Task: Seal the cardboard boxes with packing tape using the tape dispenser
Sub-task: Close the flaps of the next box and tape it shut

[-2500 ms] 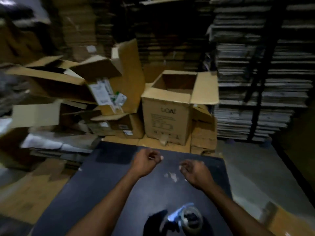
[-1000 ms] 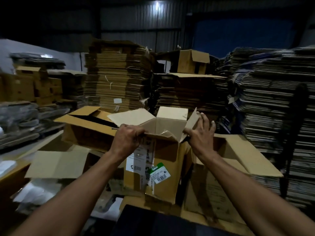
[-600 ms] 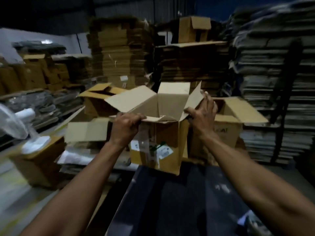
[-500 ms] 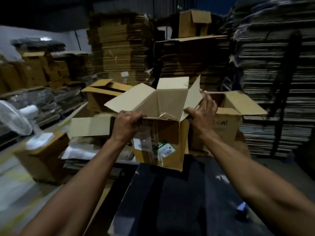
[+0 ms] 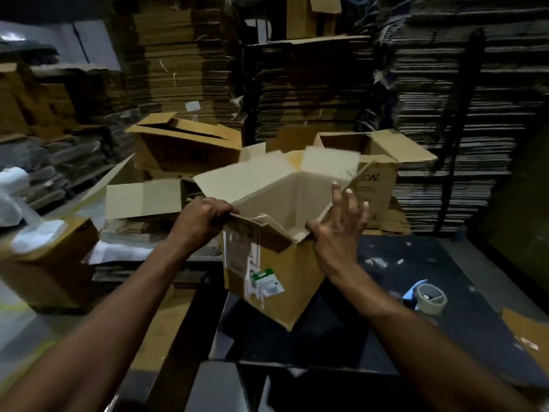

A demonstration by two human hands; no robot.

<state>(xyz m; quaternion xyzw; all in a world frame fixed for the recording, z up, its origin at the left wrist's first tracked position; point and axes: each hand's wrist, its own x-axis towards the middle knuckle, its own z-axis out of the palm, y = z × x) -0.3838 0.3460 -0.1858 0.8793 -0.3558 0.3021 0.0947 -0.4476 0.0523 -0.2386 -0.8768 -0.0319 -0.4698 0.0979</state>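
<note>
The left hand (image 5: 205, 221) grips the box (image 5: 267, 263); the right hand (image 5: 338, 233) presses it, fingers spread; below them, label (image 5: 266, 282) print is unreadable.

Table (image 5: 463, 331) right side bare beside tape dispenser (image 5: 427, 298); box piles (image 5: 184, 147) crowd left.

The room is a dim storeroom, lit weakly from the upper left where a pale wall (image 5: 89, 46) shows. Tall stacks of flattened brown cardboard (image 5: 184, 63) fill the far middle, and grey stacks (image 5: 463, 120) rise at the right beside a dark upright post (image 5: 459, 93). A black table (image 5: 463, 328) takes the near right, with grey floor (image 5: 493, 272) beyond it, and at the left lie low piles of sheets (image 5: 59, 156) and white wrapping (image 5: 12, 191).
</note>
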